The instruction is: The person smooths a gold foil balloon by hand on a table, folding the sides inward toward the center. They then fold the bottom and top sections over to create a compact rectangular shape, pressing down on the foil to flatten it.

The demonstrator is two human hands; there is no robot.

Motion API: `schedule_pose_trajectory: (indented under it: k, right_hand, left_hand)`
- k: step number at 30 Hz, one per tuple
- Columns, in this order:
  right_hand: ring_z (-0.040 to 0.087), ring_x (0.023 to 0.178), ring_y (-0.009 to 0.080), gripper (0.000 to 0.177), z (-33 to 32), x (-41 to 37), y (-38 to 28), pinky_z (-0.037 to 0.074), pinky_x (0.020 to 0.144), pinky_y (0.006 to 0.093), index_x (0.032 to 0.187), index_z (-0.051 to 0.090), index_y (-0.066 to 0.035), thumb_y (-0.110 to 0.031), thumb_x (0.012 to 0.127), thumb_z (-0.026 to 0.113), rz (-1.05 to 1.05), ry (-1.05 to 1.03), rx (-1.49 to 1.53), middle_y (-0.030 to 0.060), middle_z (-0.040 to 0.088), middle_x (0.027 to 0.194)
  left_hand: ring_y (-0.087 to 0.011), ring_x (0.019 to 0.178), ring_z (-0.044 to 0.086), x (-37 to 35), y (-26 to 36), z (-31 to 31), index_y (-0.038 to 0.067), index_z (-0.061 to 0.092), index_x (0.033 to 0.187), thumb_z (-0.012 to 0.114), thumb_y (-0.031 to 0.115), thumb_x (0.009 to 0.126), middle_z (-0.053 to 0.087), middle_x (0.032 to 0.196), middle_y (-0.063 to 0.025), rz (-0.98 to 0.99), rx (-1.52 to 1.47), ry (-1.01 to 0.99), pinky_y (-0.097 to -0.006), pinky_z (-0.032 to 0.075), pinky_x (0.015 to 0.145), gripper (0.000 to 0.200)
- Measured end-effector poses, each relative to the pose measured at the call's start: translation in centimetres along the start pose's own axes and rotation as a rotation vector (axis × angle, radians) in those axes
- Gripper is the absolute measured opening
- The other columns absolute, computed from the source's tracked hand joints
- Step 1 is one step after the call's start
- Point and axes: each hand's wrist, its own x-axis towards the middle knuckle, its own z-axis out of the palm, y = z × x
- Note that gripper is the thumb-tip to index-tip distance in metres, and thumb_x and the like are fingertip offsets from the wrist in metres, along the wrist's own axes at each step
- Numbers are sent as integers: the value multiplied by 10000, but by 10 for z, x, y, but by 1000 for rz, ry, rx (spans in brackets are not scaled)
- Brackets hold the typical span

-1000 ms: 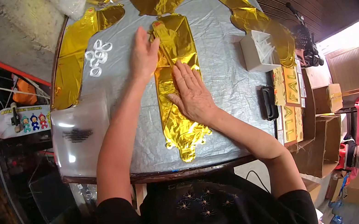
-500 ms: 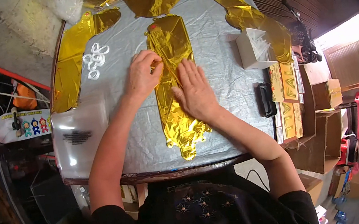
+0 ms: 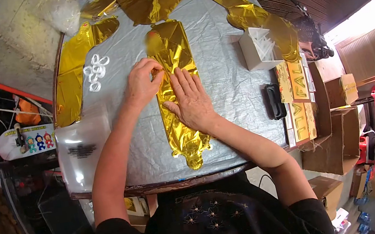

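Note:
A flat gold foil balloon (image 3: 182,139), folded into a long strip, lies lengthwise in front of me, its narrow tabbed end toward me. The thumb and forefinger of my left hand (image 3: 142,82) are pinched together at the foil's left edge, about halfway up. My right hand (image 3: 194,104) lies flat on the strip, fingers stretched out and pointing away from me. Its palm covers part of the foil's middle and right edge.
More gold foil balloons (image 3: 73,71) lie along the left, back and right. White ribbon loops (image 3: 97,72) sit to the left, near a clear plastic sheet (image 3: 83,152). At right are a white box (image 3: 255,53) of slim clear pieces, a black tray (image 3: 274,101) and printed packets (image 3: 300,119).
My right hand has slid slightly left and toward me over the foil. My left hand keeps its pinch at the left edge. The whole view has shifted a little.

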Motion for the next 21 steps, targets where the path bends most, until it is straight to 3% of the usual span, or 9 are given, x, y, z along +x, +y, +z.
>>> schedule_pose_trajectory:
  k: [4,6,7,9,15,21]
  right_hand:
    - [279,1561,397,808,2,0,1,209,1274,530,1580,343,67,-529,1060,506,0,2,0,274,317,1659]
    - [275,1562,397,812,1,0,0,207,1275,531,1586,334,64,-530,1060,504,4,-6,0,271,312,1662]
    - [272,1563,396,816,1,0,0,204,1276,532,1592,326,61,-532,1060,503,8,-15,3,268,306,1666]
    - [271,1564,395,820,4,0,0,203,1277,532,1598,317,59,-533,1061,499,12,-24,-5,267,301,1668]
    - [266,1566,400,828,0,0,0,199,1279,536,1606,297,62,-528,1062,500,17,-25,17,270,295,1670]
    - [284,1560,406,792,-7,0,1,207,1274,549,1592,308,73,-476,1063,525,18,-1,49,270,299,1668]
  left_hand:
    - [-332,1029,687,19,11,-3,14,720,1018,753,47,876,719,1089,-119,-67,79,25,-401,542,925,149]
    - [-339,1055,673,36,11,9,47,748,1079,718,105,915,729,1124,-110,316,51,45,-423,543,916,176]
    - [-339,1055,673,42,12,17,47,748,1079,718,105,915,729,1124,-110,316,52,49,-423,543,916,176]
    - [-314,1119,670,54,11,32,52,762,1131,646,134,973,739,1228,-85,400,69,-125,-412,510,1002,212]
    - [-294,1150,652,77,-19,50,54,768,1158,654,154,974,735,1279,-71,356,-38,-330,-397,511,1022,239]
    - [-301,1136,657,72,-22,50,40,762,1160,716,145,941,736,1270,-83,345,-79,-207,-397,517,1012,247]
